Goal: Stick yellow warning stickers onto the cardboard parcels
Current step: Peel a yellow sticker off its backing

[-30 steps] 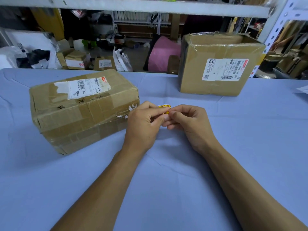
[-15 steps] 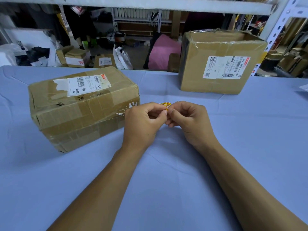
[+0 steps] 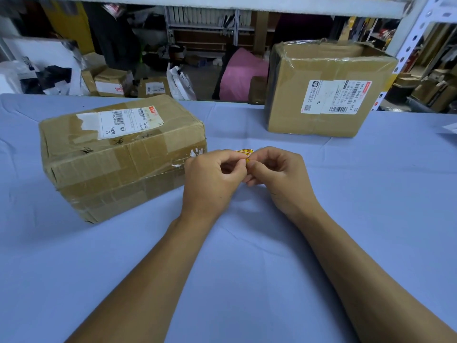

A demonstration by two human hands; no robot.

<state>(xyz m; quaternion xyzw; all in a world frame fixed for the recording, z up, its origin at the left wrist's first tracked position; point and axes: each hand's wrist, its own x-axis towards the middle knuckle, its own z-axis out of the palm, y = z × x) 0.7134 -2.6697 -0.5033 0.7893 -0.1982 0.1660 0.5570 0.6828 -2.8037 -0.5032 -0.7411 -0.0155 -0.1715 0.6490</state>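
Both hands meet at the middle of the table, pinching a small yellow warning sticker [image 3: 246, 152] between their fingertips. My left hand [image 3: 210, 179] grips it from the left and my right hand [image 3: 277, 174] from the right; most of the sticker is hidden by the fingers. A taped cardboard parcel [image 3: 118, 154] with a white shipping label lies just left of my left hand. A taller cardboard parcel [image 3: 326, 90], also labelled, stands at the back right, apart from both hands.
The table wears a light blue cloth [image 3: 247, 268]. A white metal shelf [image 3: 222, 3] runs overhead, with an upright post [image 3: 415, 38] at the right. Behind the table the floor holds small boxes [image 3: 111, 81], bags and a pink bundle [image 3: 242, 75].
My hands have stayed together on the sticker, the fingers shifting slightly around it. The view has tilted a little; the parcels have not moved.
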